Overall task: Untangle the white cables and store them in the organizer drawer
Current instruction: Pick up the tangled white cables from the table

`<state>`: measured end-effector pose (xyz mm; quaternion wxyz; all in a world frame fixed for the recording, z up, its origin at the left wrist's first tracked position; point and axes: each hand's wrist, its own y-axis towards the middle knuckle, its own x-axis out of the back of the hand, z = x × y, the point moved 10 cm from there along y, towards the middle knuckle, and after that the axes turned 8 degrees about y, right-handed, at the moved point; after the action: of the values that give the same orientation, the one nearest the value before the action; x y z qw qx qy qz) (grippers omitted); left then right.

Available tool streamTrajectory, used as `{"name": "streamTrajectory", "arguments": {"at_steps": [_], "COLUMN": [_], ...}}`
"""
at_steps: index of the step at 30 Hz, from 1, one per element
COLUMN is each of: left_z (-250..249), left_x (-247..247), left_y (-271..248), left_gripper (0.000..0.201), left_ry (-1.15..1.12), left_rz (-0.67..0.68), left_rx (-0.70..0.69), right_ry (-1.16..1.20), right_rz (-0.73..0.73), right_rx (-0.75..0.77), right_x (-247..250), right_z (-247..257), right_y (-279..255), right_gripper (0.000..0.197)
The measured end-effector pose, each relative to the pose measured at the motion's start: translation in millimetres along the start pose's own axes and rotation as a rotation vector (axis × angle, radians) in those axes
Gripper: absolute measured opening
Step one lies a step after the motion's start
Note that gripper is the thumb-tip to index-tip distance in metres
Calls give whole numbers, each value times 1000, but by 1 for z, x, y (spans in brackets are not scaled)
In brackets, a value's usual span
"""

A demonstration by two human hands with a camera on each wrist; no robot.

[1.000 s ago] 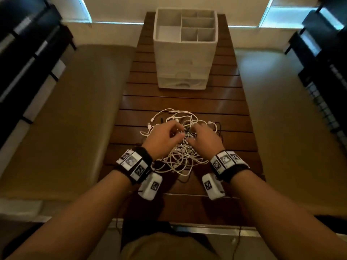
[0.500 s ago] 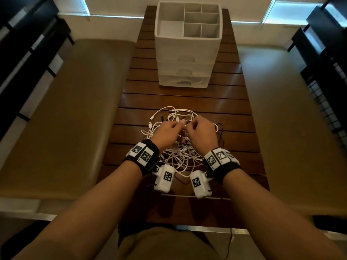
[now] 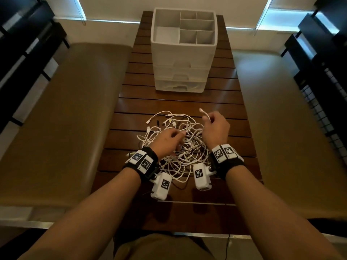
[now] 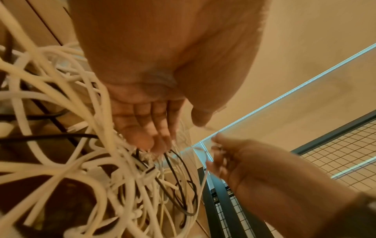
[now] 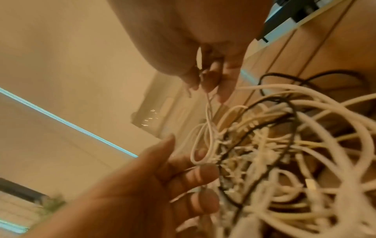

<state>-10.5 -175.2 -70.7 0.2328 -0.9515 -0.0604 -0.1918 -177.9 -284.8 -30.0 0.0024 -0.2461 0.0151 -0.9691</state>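
A tangle of white cables [image 3: 174, 147], with a few thin black ones mixed in, lies on the slatted wooden table [image 3: 180, 102]. My left hand [image 3: 179, 135] rests on top of the tangle, its fingers [image 4: 160, 141] reaching down into the strands. Raised just right of the pile, my right hand [image 3: 209, 119] pinches one thin white cable [image 5: 208, 103] between thumb and fingers. That cable's plug end [image 3: 201, 110] sticks up past the hand, and its other part runs down into the knot. The white organizer [image 3: 183, 53] stands farther back, its drawers closed.
The organizer's top tray [image 3: 166, 35] has several open compartments. Padded benches [image 3: 62, 119] run along both sides of the table. Dark shelving [image 3: 323, 76] and a wire grid stand at the far right, and dark shelving at the left.
My right hand has lifted off the tangle and moved up and to the right, drawing one white cable end free of the pile. The left hand stays on the tangle.
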Motion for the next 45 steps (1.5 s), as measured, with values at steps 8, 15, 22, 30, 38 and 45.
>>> {"name": "streamTrajectory", "arguments": {"at_steps": [8, 15, 22, 30, 38, 45], "left_z": [-101, -141, -180, -127, -125, -88], "left_x": [62, 61, 111, 105, 114, 148], "left_y": [-33, -49, -78, -66, -66, -63], "left_gripper": [28, 28, 29, 24, 36, 47], "left_ry": [-55, -155, -533, -292, -409, -594], "left_rz": [-384, -293, -254, -383, -473, -522], "left_rx": [-454, -540, -673, -465, -435, -279], "right_ry": [489, 300, 83, 413, 159, 50], "right_rz": [276, 381, 454, 344, 267, 330], "right_rx": [435, 449, 229, 435, 622, 522], "right_x": [14, -6, -35, 8, 15, 30], "right_z": [116, 108, 32, 139, 159, 119], "right_y": [-53, -60, -43, -26, -28, -18], "right_gripper": [16, 11, 17, 19, 23, 30]}}
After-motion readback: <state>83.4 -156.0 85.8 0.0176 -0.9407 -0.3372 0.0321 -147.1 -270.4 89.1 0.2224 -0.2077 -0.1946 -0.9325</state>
